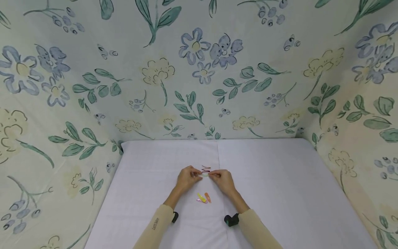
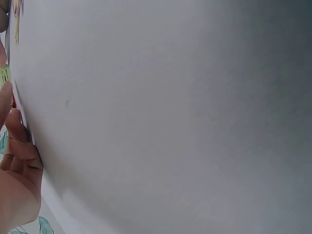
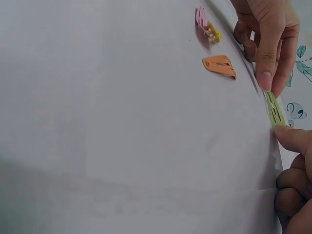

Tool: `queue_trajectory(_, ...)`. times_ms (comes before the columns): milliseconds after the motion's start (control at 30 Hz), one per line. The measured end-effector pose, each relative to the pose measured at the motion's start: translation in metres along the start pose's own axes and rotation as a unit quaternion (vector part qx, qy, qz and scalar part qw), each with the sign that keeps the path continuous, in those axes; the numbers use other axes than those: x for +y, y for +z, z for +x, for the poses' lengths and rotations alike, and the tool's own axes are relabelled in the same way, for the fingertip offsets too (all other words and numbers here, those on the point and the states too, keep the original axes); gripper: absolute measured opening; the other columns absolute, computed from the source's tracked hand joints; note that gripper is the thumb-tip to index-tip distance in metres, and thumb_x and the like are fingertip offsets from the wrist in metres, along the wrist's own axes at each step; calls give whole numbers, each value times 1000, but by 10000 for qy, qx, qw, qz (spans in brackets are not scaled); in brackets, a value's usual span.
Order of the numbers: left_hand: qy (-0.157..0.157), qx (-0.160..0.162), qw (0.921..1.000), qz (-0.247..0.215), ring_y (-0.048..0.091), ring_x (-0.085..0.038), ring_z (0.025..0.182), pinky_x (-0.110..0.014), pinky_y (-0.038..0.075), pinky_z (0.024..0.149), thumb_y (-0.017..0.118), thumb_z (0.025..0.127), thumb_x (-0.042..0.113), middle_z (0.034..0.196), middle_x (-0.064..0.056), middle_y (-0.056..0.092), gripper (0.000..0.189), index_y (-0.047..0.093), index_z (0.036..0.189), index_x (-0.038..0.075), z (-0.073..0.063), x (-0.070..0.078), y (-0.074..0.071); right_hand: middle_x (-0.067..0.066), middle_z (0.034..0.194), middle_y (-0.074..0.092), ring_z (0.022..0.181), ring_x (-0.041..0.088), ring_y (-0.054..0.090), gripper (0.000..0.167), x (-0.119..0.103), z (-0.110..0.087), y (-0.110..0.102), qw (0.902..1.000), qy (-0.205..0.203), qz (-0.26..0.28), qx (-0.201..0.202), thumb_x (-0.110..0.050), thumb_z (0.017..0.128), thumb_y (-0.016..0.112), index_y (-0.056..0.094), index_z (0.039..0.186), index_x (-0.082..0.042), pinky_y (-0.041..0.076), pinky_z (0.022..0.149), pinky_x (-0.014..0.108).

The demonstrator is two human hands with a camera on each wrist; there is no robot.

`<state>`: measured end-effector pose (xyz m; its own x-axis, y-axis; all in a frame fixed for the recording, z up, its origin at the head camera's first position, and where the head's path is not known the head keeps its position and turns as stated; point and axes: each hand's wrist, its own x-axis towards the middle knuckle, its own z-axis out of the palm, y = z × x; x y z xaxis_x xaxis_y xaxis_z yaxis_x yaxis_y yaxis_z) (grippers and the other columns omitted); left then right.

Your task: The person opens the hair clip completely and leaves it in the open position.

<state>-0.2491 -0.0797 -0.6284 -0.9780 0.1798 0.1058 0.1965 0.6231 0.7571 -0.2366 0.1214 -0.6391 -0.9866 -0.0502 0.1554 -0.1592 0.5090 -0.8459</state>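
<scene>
Between my two hands is a pale green snap hair clip (image 3: 275,109), close over the white-covered table. My left hand (image 1: 188,179) pinches one end of it with thumb and fingertips. At the other end my right hand (image 1: 223,181) pinches it, the thumb (image 3: 291,138) lying at the tip. Just beyond the fingers lie dark red hair clips (image 1: 206,168), partly hidden by the hands. Nearer to the body, an orange hair clip (image 3: 220,67), a yellow one (image 1: 201,197) and a pink one (image 3: 201,19) lie in a loose group.
A white cloth (image 1: 273,186) with a crease near its middle covers the table. Flower-printed fabric (image 1: 199,86) hangs behind the table and along both sides. Both forearms, in beige sleeves (image 1: 155,224), reach in from the front, with a black camera (image 1: 231,220) at the right wrist.
</scene>
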Motion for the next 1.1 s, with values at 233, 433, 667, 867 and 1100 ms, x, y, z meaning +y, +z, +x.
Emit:
queue_trajectory(233, -60, 206, 9998, 27, 50, -5, 65, -19, 40, 57, 90, 77, 11, 82, -6, 70, 17, 83, 93, 10, -1, 2, 0, 4, 70, 71, 55, 1, 44, 4, -1, 0, -1, 10000, 13, -26, -10, -7, 89, 80, 83, 90, -5, 34, 51, 17)
queue_trajectory(433, -111, 200, 9997, 63, 51, -6, 66, -19, 40, 59, 90, 78, 12, 83, -5, 70, 18, 83, 94, 11, -2, 2, 1, 2, 67, 68, 55, 1, 44, 5, -2, -1, 0, 9999, -47, -91, 53, -7, 89, 79, 82, 91, -4, 34, 50, 18)
queue_trajectory(667, -115, 242, 9996, 14, 50, -6, 65, -20, 40, 57, 91, 77, 12, 83, -4, 69, 20, 82, 95, 10, -4, 0, 2, -5, 59, 52, 52, 2, 39, 5, -1, 0, 1, 9996, 271, -28, 20, -9, 89, 80, 83, 92, -8, 28, 50, 18)
queue_trajectory(867, -293, 240, 9993, 24, 49, -6, 65, -20, 39, 57, 91, 77, 12, 83, -3, 69, 19, 82, 94, 12, -4, 2, 2, -7, 57, 46, 51, 1, 36, 5, 1, -1, 2, 9996, 268, 12, 17, -9, 88, 80, 83, 93, -8, 26, 49, 18)
queue_trajectory(1100, -222, 318, 9992, 1, 49, -6, 64, -21, 40, 57, 91, 76, 11, 81, -3, 69, 18, 82, 92, 11, -5, 2, 2, -7, 57, 46, 51, 2, 36, 6, 1, -1, 1, 9997, 253, 16, 5, -10, 89, 80, 83, 94, -7, 26, 49, 18)
